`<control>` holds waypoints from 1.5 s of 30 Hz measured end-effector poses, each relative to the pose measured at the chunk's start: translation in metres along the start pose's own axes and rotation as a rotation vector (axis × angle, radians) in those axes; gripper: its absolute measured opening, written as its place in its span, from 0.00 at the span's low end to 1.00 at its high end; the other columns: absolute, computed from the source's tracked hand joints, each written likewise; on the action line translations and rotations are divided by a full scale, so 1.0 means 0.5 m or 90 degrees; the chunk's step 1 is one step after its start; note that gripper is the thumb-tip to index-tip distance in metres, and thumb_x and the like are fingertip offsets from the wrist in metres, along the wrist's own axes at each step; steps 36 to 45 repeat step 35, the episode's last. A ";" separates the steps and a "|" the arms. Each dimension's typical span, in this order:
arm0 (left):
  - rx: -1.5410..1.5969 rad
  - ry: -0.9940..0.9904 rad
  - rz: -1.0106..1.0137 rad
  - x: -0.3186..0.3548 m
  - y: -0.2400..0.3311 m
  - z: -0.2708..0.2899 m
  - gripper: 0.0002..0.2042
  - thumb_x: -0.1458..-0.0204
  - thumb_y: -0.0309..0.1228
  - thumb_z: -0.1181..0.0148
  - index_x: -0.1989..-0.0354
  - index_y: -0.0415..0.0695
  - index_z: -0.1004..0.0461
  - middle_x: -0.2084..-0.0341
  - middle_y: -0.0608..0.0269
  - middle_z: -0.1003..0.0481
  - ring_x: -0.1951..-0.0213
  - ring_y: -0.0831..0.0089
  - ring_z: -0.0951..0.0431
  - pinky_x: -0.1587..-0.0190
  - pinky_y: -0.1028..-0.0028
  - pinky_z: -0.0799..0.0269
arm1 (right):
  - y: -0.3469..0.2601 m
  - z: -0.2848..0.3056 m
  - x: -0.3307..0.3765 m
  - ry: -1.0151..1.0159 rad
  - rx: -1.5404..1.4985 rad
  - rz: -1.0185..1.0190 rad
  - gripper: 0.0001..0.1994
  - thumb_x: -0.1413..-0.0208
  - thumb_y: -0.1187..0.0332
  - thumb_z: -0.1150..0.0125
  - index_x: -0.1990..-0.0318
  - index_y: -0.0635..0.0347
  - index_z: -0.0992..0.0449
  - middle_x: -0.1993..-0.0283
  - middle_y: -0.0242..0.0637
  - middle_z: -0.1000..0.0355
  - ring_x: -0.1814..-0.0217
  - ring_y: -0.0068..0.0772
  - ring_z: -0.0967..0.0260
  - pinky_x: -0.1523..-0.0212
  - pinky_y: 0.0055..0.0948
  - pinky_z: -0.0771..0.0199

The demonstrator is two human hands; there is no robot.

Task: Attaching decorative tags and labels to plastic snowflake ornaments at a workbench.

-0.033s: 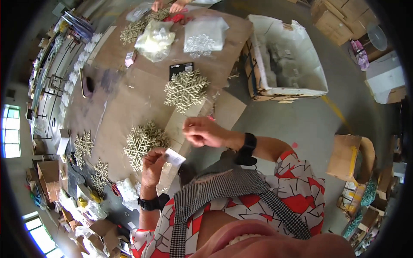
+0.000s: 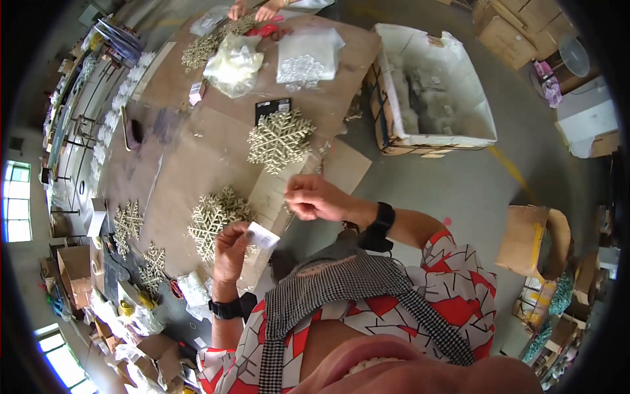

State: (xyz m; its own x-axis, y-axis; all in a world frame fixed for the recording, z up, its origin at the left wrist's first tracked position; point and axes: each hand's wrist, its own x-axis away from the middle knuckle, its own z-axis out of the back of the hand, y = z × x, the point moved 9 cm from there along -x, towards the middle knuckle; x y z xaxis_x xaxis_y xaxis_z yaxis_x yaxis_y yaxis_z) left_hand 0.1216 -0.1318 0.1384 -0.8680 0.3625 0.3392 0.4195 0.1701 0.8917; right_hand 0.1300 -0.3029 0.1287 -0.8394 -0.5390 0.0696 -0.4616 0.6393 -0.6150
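Note:
My left hand [image 2: 231, 251] pinches a small white printed card [image 2: 263, 236] by its edge, above the near side of the table. Across from it, my right hand [image 2: 317, 198] is closed with its fingertips together; whatever they hold, if anything, is too small to make out. Just beyond the left hand lies a stack of gold glitter snowflake ornaments [image 2: 210, 223]. Farther off, another gold snowflake [image 2: 281, 140] rests partly over a black flat box [image 2: 272, 109].
The brown-covered table [image 2: 190, 148] carries a yellowish plastic bag [image 2: 234, 67], clear bags [image 2: 308, 58] and a small pink-and-white box [image 2: 197, 92]. At the far edge another person's hands [image 2: 268, 10] work near snowflakes. A large white-lined bin [image 2: 485, 111] stands right; an open carton [image 2: 520, 238] sits lower right.
My right hand has shifted slightly right, away from the snowflake. The card in my left hand is tilted a little differently. The whole view has moved slightly.

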 end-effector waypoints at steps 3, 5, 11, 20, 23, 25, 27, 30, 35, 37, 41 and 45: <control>0.057 0.023 -0.045 -0.011 0.021 -0.017 0.04 0.50 0.20 0.46 0.66 0.37 0.27 0.70 0.63 0.25 0.67 0.77 0.26 0.59 0.78 0.32 | -0.063 0.081 0.068 0.112 0.290 0.049 0.04 0.42 0.71 0.49 0.68 0.59 0.35 0.82 0.26 0.40 0.86 0.15 0.47 0.85 0.18 0.47; 0.089 0.051 -0.068 -0.019 0.028 -0.035 0.04 0.50 0.20 0.46 0.66 0.38 0.27 0.70 0.63 0.25 0.67 0.77 0.26 0.60 0.78 0.32 | -0.080 0.170 0.124 0.200 0.397 0.028 0.04 0.44 0.71 0.48 0.68 0.60 0.33 0.82 0.27 0.37 0.85 0.17 0.44 0.83 0.22 0.42; 0.070 0.039 -0.074 -0.068 0.019 -0.065 0.04 0.50 0.20 0.46 0.67 0.39 0.27 0.71 0.63 0.25 0.69 0.78 0.27 0.62 0.78 0.31 | 0.141 0.614 0.315 0.363 0.999 -0.042 0.08 0.54 0.69 0.42 0.75 0.63 0.32 0.80 0.40 0.32 0.80 0.37 0.36 0.77 0.36 0.37; 0.046 0.050 -0.082 -0.099 0.004 -0.062 0.03 0.49 0.22 0.46 0.67 0.39 0.27 0.72 0.65 0.25 0.71 0.79 0.28 0.64 0.79 0.32 | 0.482 0.691 0.615 0.469 0.379 -0.691 0.22 0.48 0.50 0.44 0.71 0.65 0.25 0.89 0.32 0.43 0.86 0.22 0.50 0.84 0.30 0.51; 0.054 0.111 -0.083 -0.089 -0.014 -0.038 0.04 0.49 0.21 0.46 0.66 0.39 0.27 0.72 0.64 0.25 0.70 0.78 0.26 0.64 0.78 0.31 | 0.463 0.722 0.606 0.498 0.422 -0.675 0.11 0.52 0.62 0.40 0.68 0.61 0.23 0.86 0.35 0.34 0.85 0.31 0.40 0.83 0.32 0.43; 0.090 0.131 -0.073 -0.098 -0.018 -0.058 0.04 0.49 0.20 0.47 0.66 0.38 0.27 0.72 0.64 0.25 0.70 0.77 0.26 0.63 0.78 0.31 | 0.471 0.697 0.564 -0.022 1.024 -0.259 0.12 0.59 0.67 0.40 0.65 0.57 0.22 0.80 0.37 0.27 0.77 0.39 0.30 0.76 0.35 0.32; 0.062 0.147 -0.070 -0.094 -0.020 -0.072 0.04 0.49 0.19 0.48 0.66 0.37 0.28 0.71 0.62 0.26 0.69 0.77 0.27 0.62 0.76 0.30 | 0.461 0.764 0.589 0.101 1.096 -0.410 0.15 0.63 0.66 0.43 0.64 0.54 0.22 0.77 0.36 0.26 0.71 0.39 0.26 0.69 0.36 0.28; 0.055 0.162 -0.067 -0.106 -0.029 -0.089 0.04 0.49 0.19 0.48 0.67 0.38 0.28 0.71 0.62 0.26 0.69 0.77 0.27 0.62 0.76 0.30 | 0.480 0.827 0.661 0.089 1.111 -0.371 0.10 0.58 0.62 0.47 0.69 0.50 0.22 0.80 0.35 0.28 0.75 0.37 0.28 0.71 0.37 0.29; 0.064 0.167 -0.057 -0.040 -0.014 -0.129 0.04 0.49 0.21 0.46 0.65 0.39 0.28 0.69 0.59 0.25 0.66 0.70 0.25 0.58 0.71 0.28 | 0.371 0.750 0.605 0.236 0.773 -0.253 0.11 0.56 0.60 0.40 0.70 0.57 0.20 0.75 0.38 0.24 0.74 0.27 0.26 0.70 0.29 0.26; 0.064 0.167 -0.057 -0.040 -0.014 -0.129 0.04 0.49 0.21 0.46 0.65 0.39 0.28 0.69 0.59 0.25 0.66 0.70 0.25 0.58 0.71 0.28 | 0.371 0.750 0.605 0.236 0.773 -0.253 0.11 0.56 0.60 0.40 0.70 0.57 0.20 0.75 0.38 0.24 0.74 0.27 0.26 0.70 0.29 0.26; 0.064 0.167 -0.057 -0.040 -0.014 -0.129 0.04 0.49 0.21 0.46 0.65 0.39 0.28 0.69 0.59 0.25 0.66 0.70 0.25 0.58 0.71 0.28 | 0.371 0.750 0.605 0.236 0.773 -0.253 0.11 0.56 0.60 0.40 0.70 0.57 0.20 0.75 0.38 0.24 0.74 0.27 0.26 0.70 0.29 0.26; 0.064 0.167 -0.057 -0.040 -0.014 -0.129 0.04 0.49 0.21 0.46 0.65 0.39 0.28 0.69 0.59 0.25 0.66 0.70 0.25 0.58 0.71 0.28 | 0.371 0.750 0.605 0.236 0.773 -0.253 0.11 0.56 0.60 0.40 0.70 0.57 0.20 0.75 0.38 0.24 0.74 0.27 0.26 0.70 0.29 0.26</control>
